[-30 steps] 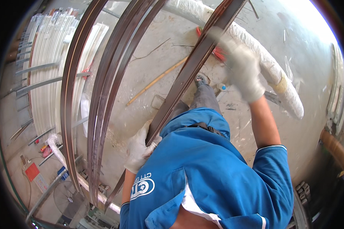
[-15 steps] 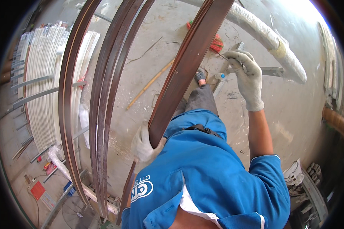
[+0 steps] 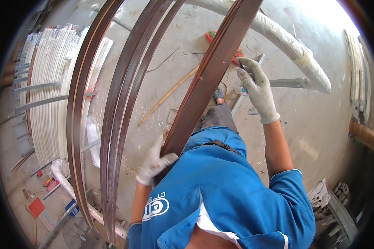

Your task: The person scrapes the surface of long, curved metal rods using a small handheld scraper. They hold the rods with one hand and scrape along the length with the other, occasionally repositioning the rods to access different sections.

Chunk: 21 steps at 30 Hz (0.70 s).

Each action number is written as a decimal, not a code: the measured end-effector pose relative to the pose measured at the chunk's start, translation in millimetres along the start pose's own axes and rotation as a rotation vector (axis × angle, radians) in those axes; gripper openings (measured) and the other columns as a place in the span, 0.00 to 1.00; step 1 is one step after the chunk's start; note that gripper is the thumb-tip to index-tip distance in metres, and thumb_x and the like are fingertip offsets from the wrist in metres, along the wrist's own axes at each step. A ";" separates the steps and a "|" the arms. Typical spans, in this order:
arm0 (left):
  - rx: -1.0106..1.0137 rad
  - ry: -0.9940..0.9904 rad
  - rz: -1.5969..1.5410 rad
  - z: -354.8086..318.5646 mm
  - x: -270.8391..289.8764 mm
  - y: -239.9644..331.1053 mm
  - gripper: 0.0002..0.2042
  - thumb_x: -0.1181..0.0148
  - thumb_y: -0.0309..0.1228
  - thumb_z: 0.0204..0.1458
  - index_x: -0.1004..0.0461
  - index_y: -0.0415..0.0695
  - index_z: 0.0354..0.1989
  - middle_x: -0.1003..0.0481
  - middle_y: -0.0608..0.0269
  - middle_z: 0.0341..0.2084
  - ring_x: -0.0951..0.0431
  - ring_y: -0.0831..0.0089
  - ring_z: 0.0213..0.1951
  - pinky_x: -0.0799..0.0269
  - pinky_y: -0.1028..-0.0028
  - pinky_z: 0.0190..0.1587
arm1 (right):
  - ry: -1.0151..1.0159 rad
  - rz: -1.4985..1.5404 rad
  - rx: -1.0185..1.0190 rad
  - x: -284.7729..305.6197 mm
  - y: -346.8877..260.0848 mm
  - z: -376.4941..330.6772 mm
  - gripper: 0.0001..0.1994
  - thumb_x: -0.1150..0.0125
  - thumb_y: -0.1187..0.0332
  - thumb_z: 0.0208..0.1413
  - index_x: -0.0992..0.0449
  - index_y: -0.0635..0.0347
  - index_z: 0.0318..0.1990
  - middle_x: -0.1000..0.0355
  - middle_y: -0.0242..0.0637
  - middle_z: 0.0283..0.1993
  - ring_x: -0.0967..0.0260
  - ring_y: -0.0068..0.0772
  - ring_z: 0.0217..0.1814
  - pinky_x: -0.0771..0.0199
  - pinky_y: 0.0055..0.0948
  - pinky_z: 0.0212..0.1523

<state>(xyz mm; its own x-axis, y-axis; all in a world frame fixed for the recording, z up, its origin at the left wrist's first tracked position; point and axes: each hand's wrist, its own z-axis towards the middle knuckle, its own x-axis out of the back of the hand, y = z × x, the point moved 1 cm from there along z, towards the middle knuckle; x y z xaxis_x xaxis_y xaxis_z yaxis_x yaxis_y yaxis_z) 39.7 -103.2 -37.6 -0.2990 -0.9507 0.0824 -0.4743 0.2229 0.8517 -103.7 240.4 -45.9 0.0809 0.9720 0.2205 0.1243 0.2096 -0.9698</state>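
Observation:
A long dark brown profile strip (image 3: 212, 72), grooved along its left edge, slants from the top of the view down to my waist. At its near end my gloved left hand (image 3: 153, 162) has its thumb on the face and its fingers along the left edge. My gloved right hand (image 3: 257, 89) is raised just right of the strip, apart from it. Its thumb and forefinger pinch a small dark pointed piece (image 3: 240, 64), too small to name. To the left, several similar brown strips (image 3: 126, 83) run lengthwise, spaced apart.
White lengths (image 3: 50, 95) are stacked on metal rack arms (image 3: 41, 103) at the left. A plastic-wrapped roll (image 3: 286, 45) curves along the far right. On the floor lie a bamboo stick (image 3: 168, 96) and a red broom head (image 3: 237, 54). A fan (image 3: 82, 237) stands at lower left.
My left hand has loosened from around the strip's end and shifted slightly left and down, its fingers now straighter. My right hand has moved a little left and down, still pinching the small piece.

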 end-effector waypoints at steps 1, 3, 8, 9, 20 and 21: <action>0.016 -0.018 -0.087 6.2 1.5 2.2 0.38 0.25 0.37 0.50 0.36 0.33 0.66 0.23 0.51 0.54 0.22 0.65 0.54 0.29 0.68 0.58 | 0.005 0.034 0.013 1.2 -7.2 2.1 0.16 0.41 0.70 0.68 0.26 0.60 0.61 0.25 0.30 0.46 0.32 0.16 0.42 0.28 0.21 0.46; 0.155 -0.052 -0.207 15.7 4.4 9.0 0.27 0.26 0.28 0.52 0.29 0.33 0.59 0.20 0.56 0.49 0.22 0.72 0.50 0.28 0.73 0.55 | -0.004 0.099 0.028 4.9 -21.4 5.1 0.16 0.41 0.71 0.68 0.26 0.60 0.61 0.25 0.30 0.46 0.33 0.17 0.41 0.28 0.22 0.47; -0.063 0.021 -0.019 -2.6 5.3 53.3 0.16 0.28 0.24 0.51 0.22 0.33 0.47 0.18 0.59 0.40 0.20 0.76 0.41 0.25 0.74 0.48 | -0.140 -0.123 0.118 4.3 -54.2 1.2 0.15 0.42 0.75 0.66 0.25 0.60 0.59 0.21 0.32 0.43 0.26 0.18 0.44 0.24 0.26 0.46; -0.059 0.066 0.046 -7.5 5.1 62.1 0.16 0.28 0.25 0.50 0.22 0.33 0.47 0.17 0.57 0.39 0.19 0.75 0.40 0.25 0.74 0.46 | -0.198 -0.137 0.144 -0.7 -59.1 -2.4 0.15 0.42 0.75 0.65 0.25 0.62 0.58 0.21 0.33 0.42 0.27 0.19 0.42 0.24 0.25 0.46; -0.187 0.359 0.554 -16.7 -18.9 86.5 0.13 0.28 0.27 0.45 0.25 0.39 0.37 0.24 0.51 0.26 0.22 0.57 0.25 0.28 0.63 0.30 | -0.421 -0.450 0.548 -50.4 -67.0 -45.6 0.07 0.36 0.67 0.60 0.21 0.55 0.44 0.22 0.37 0.34 0.21 0.39 0.37 0.22 0.35 0.36; -0.244 0.369 0.584 -16.8 -19.1 85.8 0.13 0.28 0.27 0.45 0.25 0.39 0.37 0.24 0.51 0.26 0.22 0.58 0.25 0.29 0.63 0.30 | -0.432 -0.467 0.541 -50.2 -66.1 -47.3 0.07 0.36 0.67 0.60 0.21 0.55 0.44 0.22 0.37 0.34 0.21 0.39 0.37 0.22 0.35 0.37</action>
<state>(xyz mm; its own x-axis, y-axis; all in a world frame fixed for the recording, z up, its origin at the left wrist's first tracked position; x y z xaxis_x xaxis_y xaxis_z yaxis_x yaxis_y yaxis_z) 18.6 -69.6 42.6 -0.1274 -0.7117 0.6908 -0.1116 0.7024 0.7030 -69.2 172.7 12.1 -0.2611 0.7046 0.6599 -0.4501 0.5158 -0.7289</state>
